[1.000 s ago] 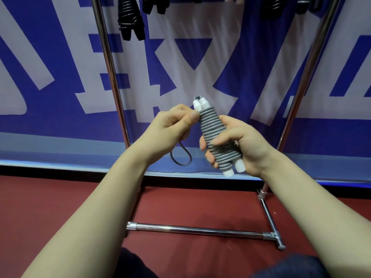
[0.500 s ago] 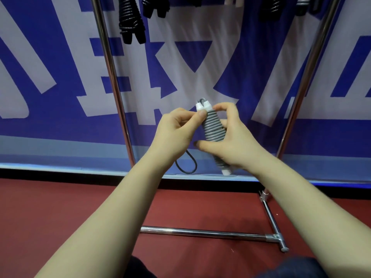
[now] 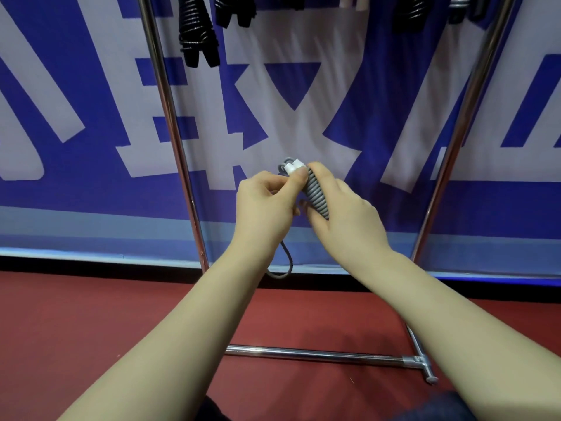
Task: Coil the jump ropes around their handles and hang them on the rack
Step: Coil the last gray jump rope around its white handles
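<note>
We see the grey jump rope (image 3: 315, 197) held up in front of the rack (image 3: 170, 117), at about mid-height between its 2 uprights and well below the top where things hang. Nearly all of it is wound in tight turns around its 2 handles, whose white tips (image 3: 292, 168) poke out together at the upper end.

The right hand (image 3: 343, 214) is wrapped around the coiled bundle from the side, fingers curled over the turns. The left hand (image 3: 267, 205) is closed at the upper end, thumb pressed against the white tips. It appears to pinch the last stretch of cord, though the exact contact is hidden behind the fingers. A short loose loop (image 3: 288, 262) hangs below the left hand, clear of the red floor (image 3: 91, 329).

We judge the coiling of this rope close to finished: only that loop is left to wind or tuck in, and then the bundle has to go up onto the rack.

Several black jump ropes (image 3: 197, 34), coiled the same way, already hang at the top edge of the view. Whether more ropes wait elsewhere, we cannot tell.
</note>
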### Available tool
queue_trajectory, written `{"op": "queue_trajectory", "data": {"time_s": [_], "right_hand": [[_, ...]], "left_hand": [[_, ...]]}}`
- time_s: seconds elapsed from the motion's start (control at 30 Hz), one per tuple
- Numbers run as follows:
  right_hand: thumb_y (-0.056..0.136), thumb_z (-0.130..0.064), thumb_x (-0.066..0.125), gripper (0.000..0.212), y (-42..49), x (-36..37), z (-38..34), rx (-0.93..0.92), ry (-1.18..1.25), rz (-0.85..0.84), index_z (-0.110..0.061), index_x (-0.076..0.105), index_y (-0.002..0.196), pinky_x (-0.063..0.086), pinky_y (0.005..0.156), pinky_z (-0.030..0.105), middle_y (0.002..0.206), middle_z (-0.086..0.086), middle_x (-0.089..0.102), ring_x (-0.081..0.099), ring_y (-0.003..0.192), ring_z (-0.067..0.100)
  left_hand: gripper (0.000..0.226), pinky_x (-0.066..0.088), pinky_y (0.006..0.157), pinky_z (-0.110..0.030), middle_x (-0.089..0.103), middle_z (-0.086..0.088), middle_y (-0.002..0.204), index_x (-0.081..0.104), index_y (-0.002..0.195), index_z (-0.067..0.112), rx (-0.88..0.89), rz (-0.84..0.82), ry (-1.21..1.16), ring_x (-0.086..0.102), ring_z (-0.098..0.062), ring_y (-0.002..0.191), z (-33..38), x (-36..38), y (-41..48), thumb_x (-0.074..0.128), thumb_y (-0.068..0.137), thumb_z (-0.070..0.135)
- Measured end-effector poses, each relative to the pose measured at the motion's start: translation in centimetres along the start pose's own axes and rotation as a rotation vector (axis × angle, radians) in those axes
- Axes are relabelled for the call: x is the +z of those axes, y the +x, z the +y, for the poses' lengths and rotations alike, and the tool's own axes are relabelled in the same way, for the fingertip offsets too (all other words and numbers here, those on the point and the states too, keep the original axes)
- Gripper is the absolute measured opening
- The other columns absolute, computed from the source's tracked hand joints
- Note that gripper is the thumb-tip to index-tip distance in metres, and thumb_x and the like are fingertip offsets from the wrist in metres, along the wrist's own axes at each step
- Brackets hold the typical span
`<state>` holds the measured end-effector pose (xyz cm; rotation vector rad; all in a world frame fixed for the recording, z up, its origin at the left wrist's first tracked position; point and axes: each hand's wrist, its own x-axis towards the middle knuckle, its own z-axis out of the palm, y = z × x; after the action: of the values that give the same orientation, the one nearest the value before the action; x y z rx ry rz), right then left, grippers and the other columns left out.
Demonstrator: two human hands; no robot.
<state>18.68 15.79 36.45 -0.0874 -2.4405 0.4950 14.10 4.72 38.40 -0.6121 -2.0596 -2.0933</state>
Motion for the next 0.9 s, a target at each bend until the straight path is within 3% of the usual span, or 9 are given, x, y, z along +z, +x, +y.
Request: {"op": "queue_trajectory", "data": {"time_s": [0.1,0.23,0.3,0.37,0.5,0.63,0.7,0.8,0.9], "right_hand": [[0.095,-0.030,0.052,0.048,0.1,-0.1,0.5,0.075,0.069,0.031,-0.036,0.035,0.140,0.040,0.071,0.037,0.107,-0.004,0.059,0.058,0.090,0.033],[0.090,-0.030,0.061,0.051,0.4,-0.6,1.0,0.182,0.195,-0.040,-0.046,0.040,0.133,0.043,0.079,0.036,0.106,-0.013,0.062,0.059,0.094,0.024],[0.085,-0.025,0.070,0.053,0.4,-0.7,1.2,0.197,0.396,-0.068,-0.045,0.046,0.128,0.049,0.079,0.036,0.095,-0.015,0.062,0.061,0.084,0.016],[0.082,-0.013,0.074,0.054,0.4,-0.8,0.9,0.252,0.675,-0.129,-0.035,0.053,0.127,0.049,0.063,0.027,0.084,-0.011,0.060,0.057,0.064,0.007],[0.081,0.002,0.072,0.056,0.3,-1.7,0.6,0.279,1.037,-0.298,-0.022,0.054,0.128,0.047,0.052,0.032,0.080,0.005,0.060,0.055,0.055,0.020],[0.079,0.006,0.066,0.074,0.2,-2.5,1.1,0.304,1.212,-0.498,-0.027,0.037,0.139,0.049,0.049,0.033,0.077,0.021,0.064,0.057,0.053,0.029],[0.075,0.000,0.061,0.071,0.3,-2.9,1.5,0.283,1.290,-0.608,-0.025,0.042,0.139,0.049,0.046,0.032,0.080,0.025,0.064,0.058,0.053,0.033],[0.073,-0.006,0.055,0.051,0.2,-3.4,2.2,0.278,1.365,-0.730,-0.020,0.057,0.123,0.052,0.049,0.035,0.081,0.027,0.063,0.060,0.054,0.036],[0.070,-0.009,0.055,0.053,-0.1,-3.7,2.0,0.343,1.378,-0.734,-0.008,0.052,0.122,0.051,0.056,0.036,0.075,0.026,0.065,0.061,0.054,0.036]], "left_hand": [[0.028,0.038,0.050,-0.012,0.049,-0.002,0.068,0.067,0.067,0.010,0.042,-0.107,-0.001,0.047,-0.001,0.043,0.0,-0.2,0.0,0.064,0.094,0.017],[0.017,0.041,0.054,-0.017,0.051,0.003,0.069,0.074,0.080,0.010,0.017,-0.238,-0.021,0.049,-0.006,0.050,-0.6,-1.1,0.4,0.065,0.093,0.018],[0.025,0.041,0.055,-0.018,0.053,0.007,0.063,0.071,0.068,0.015,0.061,-0.243,0.051,0.048,-0.006,0.051,-0.8,-1.7,0.9,0.067,0.092,0.020],[0.033,0.041,0.058,-0.021,0.053,0.008,0.059,0.067,0.058,0.015,0.133,-0.208,0.176,0.048,-0.007,0.051,-1.0,-2.1,1.2,0.068,0.090,0.024],[0.023,0.042,0.055,-0.020,0.054,0.011,0.059,0.069,0.067,0.019,0.124,-0.205,0.102,0.048,-0.008,0.048,-0.8,-2.2,1.4,0.067,0.088,0.027],[0.016,0.039,0.053,-0.018,0.050,0.005,0.052,0.071,0.073,0.027,0.110,-0.345,0.095,0.044,-0.009,0.047,0.0,-2.7,1.1,0.063,0.080,0.038],[0.015,0.040,0.053,-0.017,0.050,0.004,0.051,0.073,0.070,0.031,0.120,-0.452,0.092,0.044,-0.008,0.047,0.6,-3.1,0.9,0.062,0.080,0.035],[0.015,0.038,0.053,-0.016,0.050,0.005,0.050,0.072,0.080,0.021,0.127,-0.505,0.073,0.043,-0.008,0.048,1.4,-3.2,0.6,0.062,0.081,0.032],[0.017,0.038,0.052,-0.015,0.053,0.007,0.049,0.072,0.082,0.011,0.126,-0.438,0.052,0.044,-0.006,0.047,1.3,-2.9,0.4,0.065,0.086,0.025]]}}
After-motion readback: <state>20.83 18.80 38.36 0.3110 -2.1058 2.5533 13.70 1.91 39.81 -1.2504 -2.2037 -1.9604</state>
